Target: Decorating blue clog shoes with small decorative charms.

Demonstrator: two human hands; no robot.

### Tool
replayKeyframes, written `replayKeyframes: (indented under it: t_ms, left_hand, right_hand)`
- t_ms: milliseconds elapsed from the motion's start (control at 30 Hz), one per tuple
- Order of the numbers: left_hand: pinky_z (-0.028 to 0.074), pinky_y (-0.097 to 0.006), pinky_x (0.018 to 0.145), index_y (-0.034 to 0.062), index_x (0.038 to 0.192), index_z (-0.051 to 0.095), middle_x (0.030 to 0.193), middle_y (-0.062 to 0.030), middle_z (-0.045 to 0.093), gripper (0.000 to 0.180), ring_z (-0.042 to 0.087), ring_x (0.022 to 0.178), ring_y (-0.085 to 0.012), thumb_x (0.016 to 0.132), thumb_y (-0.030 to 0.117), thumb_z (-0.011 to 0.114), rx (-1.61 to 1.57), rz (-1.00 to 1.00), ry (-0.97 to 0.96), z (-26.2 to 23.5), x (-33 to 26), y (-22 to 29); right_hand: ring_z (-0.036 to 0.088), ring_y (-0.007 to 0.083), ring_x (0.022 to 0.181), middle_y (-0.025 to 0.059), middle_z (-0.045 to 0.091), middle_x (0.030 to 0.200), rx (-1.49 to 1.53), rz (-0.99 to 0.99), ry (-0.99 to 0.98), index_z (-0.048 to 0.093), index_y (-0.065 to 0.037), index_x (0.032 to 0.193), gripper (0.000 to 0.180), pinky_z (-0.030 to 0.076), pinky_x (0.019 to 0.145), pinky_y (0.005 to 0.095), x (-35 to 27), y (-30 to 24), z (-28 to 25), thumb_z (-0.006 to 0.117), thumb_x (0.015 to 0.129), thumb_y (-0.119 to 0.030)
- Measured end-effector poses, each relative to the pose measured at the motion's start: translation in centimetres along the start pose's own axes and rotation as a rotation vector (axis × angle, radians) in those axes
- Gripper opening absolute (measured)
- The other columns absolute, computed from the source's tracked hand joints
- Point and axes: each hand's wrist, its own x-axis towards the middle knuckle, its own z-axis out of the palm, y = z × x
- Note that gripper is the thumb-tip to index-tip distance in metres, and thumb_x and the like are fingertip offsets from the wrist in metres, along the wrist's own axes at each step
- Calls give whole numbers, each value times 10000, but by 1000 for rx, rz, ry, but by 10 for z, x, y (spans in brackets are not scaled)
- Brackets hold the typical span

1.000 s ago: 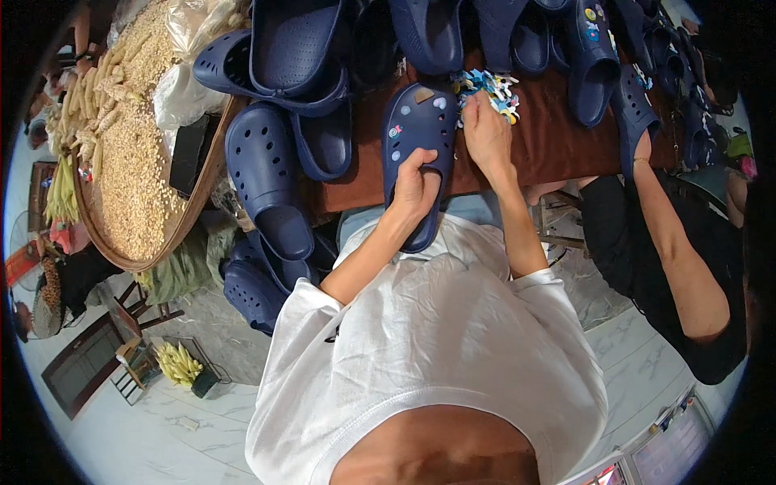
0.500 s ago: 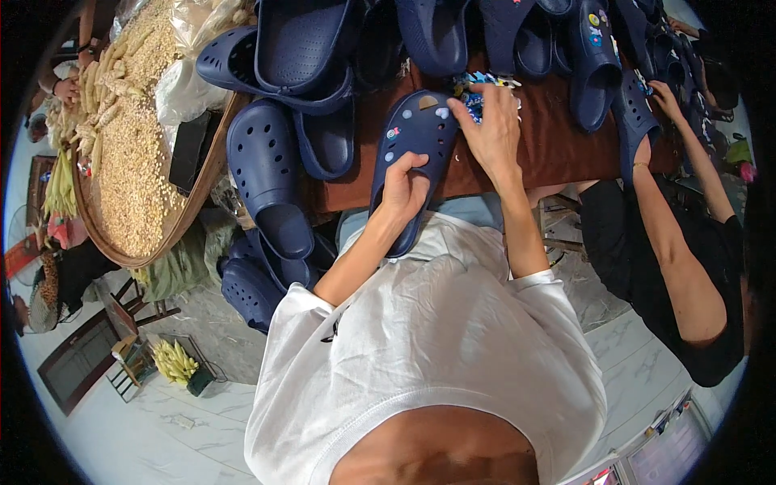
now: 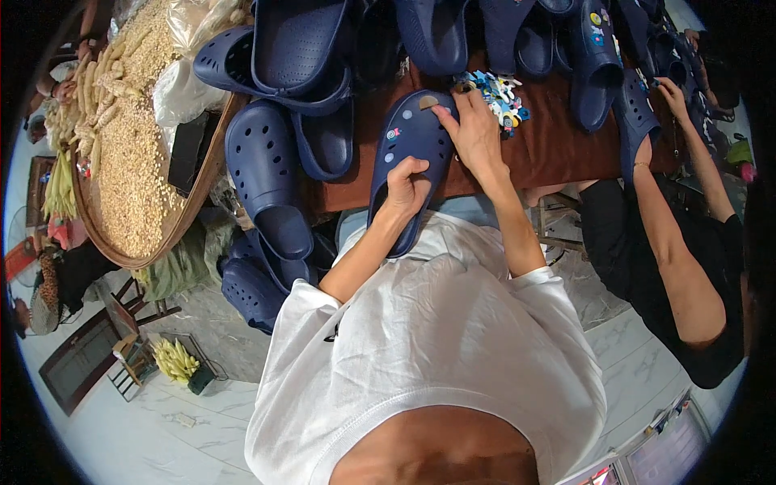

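A navy clog (image 3: 414, 137) lies tilted in front of me, its toe pointing away and its heel against my white shirt. My left hand (image 3: 406, 187) is closed around its middle, thumb on top. Small charms sit on the upper: a tan half-round one (image 3: 427, 102), a pale blue round one (image 3: 407, 114) and a pink-and-white one (image 3: 393, 134). At the toe's right side, my right hand (image 3: 478, 137) has its thumb on the upper and its fingers bent by the edge. It covers part of the toe. Just beyond lies a pile of colourful charms (image 3: 505, 101).
More navy clogs (image 3: 267, 162) crowd the left and far side of the brown-covered table (image 3: 558, 149). A large tray of corn kernels (image 3: 133, 202) stands at left. On the right, another person's arm (image 3: 667, 218) reaches into a charm-covered clog (image 3: 636, 113).
My right hand has shifted slightly left and nearer, its thumb now over the toe where a pale heart-shaped charm showed. More of the charm pile is uncovered. My left hand keeps its grip.
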Motion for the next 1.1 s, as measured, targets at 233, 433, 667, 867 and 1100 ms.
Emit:
replayKeyframes:
  t_ms: [233,433,667,867,1100]
  left_hand:
    - [405,-269,664,91,632,574,704,-2,568,143,531,668,-127,758,26,592,48,-32,40,-17,8,-1]
    - [401,-264,677,96,646,595,718,3,577,127,535,708,-114,756,34,611,88,-19,28,-5,2,-2]
    - [456,-328,825,58,613,613,765,-60,643,135,594,782,-186,732,5,577,86,-139,-47,-34,7,-1]
    - [397,-261,666,91,633,598,739,-9,602,126,539,731,-115,723,2,603,70,-140,-36,-30,3,-7]
    - [456,-317,783,62,596,578,718,-35,598,149,563,719,-159,708,-34,567,46,-79,38,-23,-2,-9]
  right_hand:
    - [610,371,806,176,596,917,151,110,93,651,-21,1038,174,478,689,432,-12,21,4,544,962,-135]
    - [594,348,925,145,608,962,15,21,124,669,-44,1042,191,460,788,438,2,26,-9,594,935,-183]
    - [557,321,974,113,598,1019,125,-48,46,698,-73,1063,320,449,856,420,11,1,-19,724,833,-294]
    - [562,320,936,125,596,947,75,-101,-110,707,-98,1092,369,454,841,403,11,-7,-16,752,790,-304]
    - [555,294,864,84,583,851,154,-233,42,629,-51,831,207,444,774,417,6,-11,-7,756,769,-203]
